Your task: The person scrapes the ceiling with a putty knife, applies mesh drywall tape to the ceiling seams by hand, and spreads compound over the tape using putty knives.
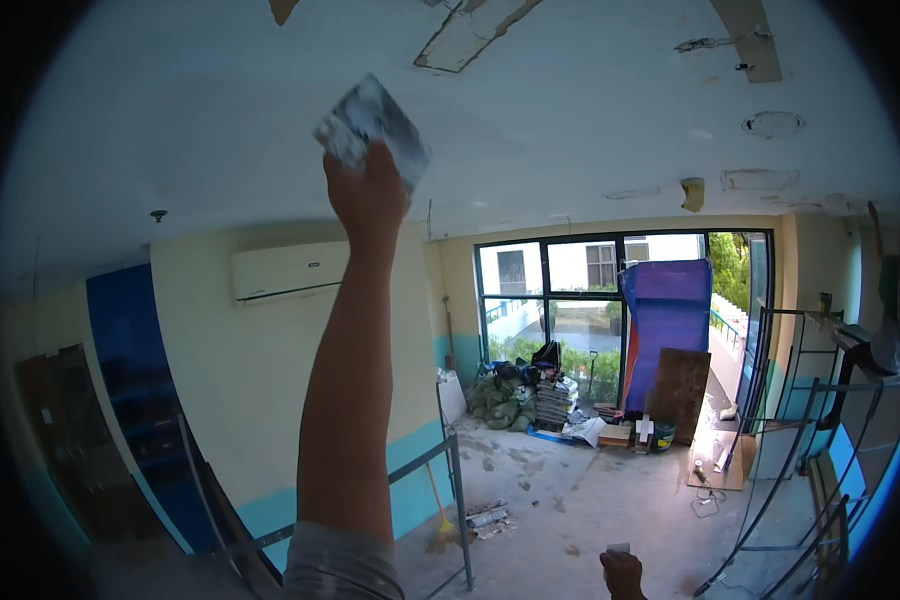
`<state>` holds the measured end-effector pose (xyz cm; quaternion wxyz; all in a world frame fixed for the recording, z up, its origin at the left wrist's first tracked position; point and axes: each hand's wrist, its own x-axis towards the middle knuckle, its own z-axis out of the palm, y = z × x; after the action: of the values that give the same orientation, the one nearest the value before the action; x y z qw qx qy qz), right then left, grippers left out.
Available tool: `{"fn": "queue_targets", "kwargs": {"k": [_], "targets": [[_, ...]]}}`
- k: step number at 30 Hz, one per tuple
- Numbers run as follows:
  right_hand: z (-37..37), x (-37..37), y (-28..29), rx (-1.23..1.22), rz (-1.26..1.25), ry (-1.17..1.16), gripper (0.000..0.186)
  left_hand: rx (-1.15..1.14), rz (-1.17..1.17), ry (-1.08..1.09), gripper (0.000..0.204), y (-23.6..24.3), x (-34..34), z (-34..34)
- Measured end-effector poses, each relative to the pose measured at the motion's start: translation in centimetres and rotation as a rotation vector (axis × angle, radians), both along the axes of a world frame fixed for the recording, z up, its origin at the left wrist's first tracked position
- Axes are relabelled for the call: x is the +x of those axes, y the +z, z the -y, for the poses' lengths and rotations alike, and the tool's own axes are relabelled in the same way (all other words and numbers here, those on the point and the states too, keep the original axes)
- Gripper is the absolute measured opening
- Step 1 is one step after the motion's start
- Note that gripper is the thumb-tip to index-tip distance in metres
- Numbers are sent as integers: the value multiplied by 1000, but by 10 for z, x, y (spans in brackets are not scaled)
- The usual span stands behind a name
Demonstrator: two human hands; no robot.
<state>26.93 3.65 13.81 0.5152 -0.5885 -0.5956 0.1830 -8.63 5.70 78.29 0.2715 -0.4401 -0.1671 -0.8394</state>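
My left arm is raised high, and my left hand (368, 195) is closed around a broad, flat metal putty blade (372, 118). Pale smears mark the blade, which is slightly blurred and tilted against or just under the white ceiling (240, 130); whether it touches I cannot tell. Low in the picture, my right hand (623, 576) is closed on a small, pale flat-edged tool (620, 548). Only the tool's top edge shows above the fingers, so its exact kind is unclear.
A metal rail (455, 470) stands just below me, and scaffold frames (810, 390) rise at the right. An air conditioner (290, 272) hangs on the wall. Cut openings (465, 45) mark the ceiling. Sacks (505, 400) and a brown board (682, 390) lie by the window; a broom (440, 510) leans below.
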Motion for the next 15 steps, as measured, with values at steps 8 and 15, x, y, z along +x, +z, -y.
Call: {"fn": "queue_targets", "kwargs": {"k": [8, 15], "targets": [[8, 32, -41, 243, 456, -111, 21, 126, 8, -49, 51, 69, 41, 20], [42, 59, -3, -55, 64, -193, 21, 133, 31, -128, 53, 72, 77, 20]]}}
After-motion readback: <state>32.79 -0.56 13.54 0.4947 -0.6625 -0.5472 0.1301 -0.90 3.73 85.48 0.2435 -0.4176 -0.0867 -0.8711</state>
